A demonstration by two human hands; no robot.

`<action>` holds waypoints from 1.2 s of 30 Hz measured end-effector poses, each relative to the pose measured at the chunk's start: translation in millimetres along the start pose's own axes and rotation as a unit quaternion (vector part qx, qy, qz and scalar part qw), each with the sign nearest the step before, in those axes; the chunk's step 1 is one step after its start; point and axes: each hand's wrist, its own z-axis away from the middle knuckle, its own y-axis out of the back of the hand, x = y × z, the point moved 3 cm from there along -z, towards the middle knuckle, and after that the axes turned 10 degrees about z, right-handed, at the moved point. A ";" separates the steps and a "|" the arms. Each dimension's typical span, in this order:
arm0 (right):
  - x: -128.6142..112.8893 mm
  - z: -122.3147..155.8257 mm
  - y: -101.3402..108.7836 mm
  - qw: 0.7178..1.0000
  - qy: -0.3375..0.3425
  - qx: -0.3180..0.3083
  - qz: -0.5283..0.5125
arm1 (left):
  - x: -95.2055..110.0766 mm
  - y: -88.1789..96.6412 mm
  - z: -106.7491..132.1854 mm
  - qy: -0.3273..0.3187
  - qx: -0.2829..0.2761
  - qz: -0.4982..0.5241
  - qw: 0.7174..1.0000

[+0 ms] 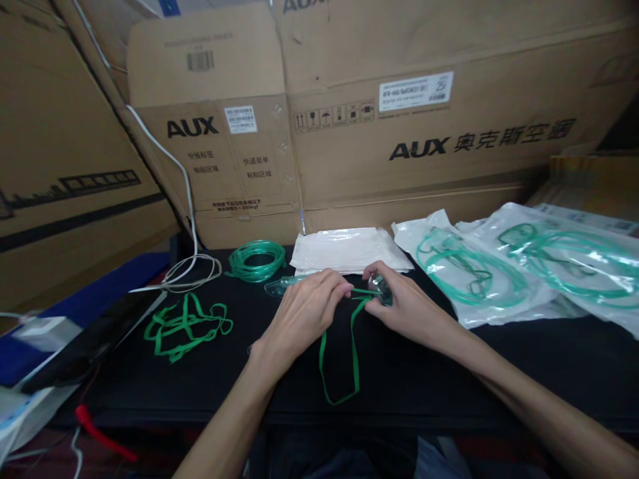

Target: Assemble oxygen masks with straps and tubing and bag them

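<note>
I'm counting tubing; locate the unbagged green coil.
In the head view, left of centre, the green tubing coil lies between the white cable and the white packet.

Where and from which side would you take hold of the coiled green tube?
Probably the near-left rim of the tube, from the front left: it lies flat around an open middle, so its strands can be pinched from inside and outside, and the carton stands behind it.

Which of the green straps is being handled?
The strap looping down between the left hand and right hand; other green strapping lies tangled on the black table, farther left.
</note>
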 end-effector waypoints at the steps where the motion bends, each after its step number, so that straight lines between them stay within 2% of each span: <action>1: 4.5 -0.7 2.3 1.000 -0.017 0.011 0.005 | -1.9 1.9 0.2 0.013 0.011 0.011 1.000; 5: 15.2 -1.3 12.3 0.997 -0.058 0.041 0.007 | -4.4 6.8 0.0 0.062 0.065 0.081 0.993; 10: -5.2 3.9 8.6 0.997 0.004 0.009 -0.078 | 9.0 -10.4 -3.9 0.068 0.046 0.162 0.983; 13: -13.7 7.4 2.4 0.993 0.040 -0.003 -0.108 | 10.9 -18.4 -4.2 0.052 0.014 0.140 0.989; 20: -11.1 8.6 -5.1 0.993 0.090 0.014 -0.072 | 3.5 -23.1 -0.5 0.042 -0.046 0.069 0.996; 26: -10.5 7.1 -11.6 0.993 0.108 0.034 -0.039 | 8.8 -24.7 0.6 0.044 -0.027 0.041 0.998; 29: -9.5 7.4 -11.5 0.993 0.098 0.042 -0.045 | 11.2 -26.1 1.3 0.028 -0.034 0.051 0.998; 36: -5.2 7.7 -1.6 0.999 0.025 0.024 -0.017 | 18.7 -24.5 3.8 -0.037 -0.033 0.115 0.992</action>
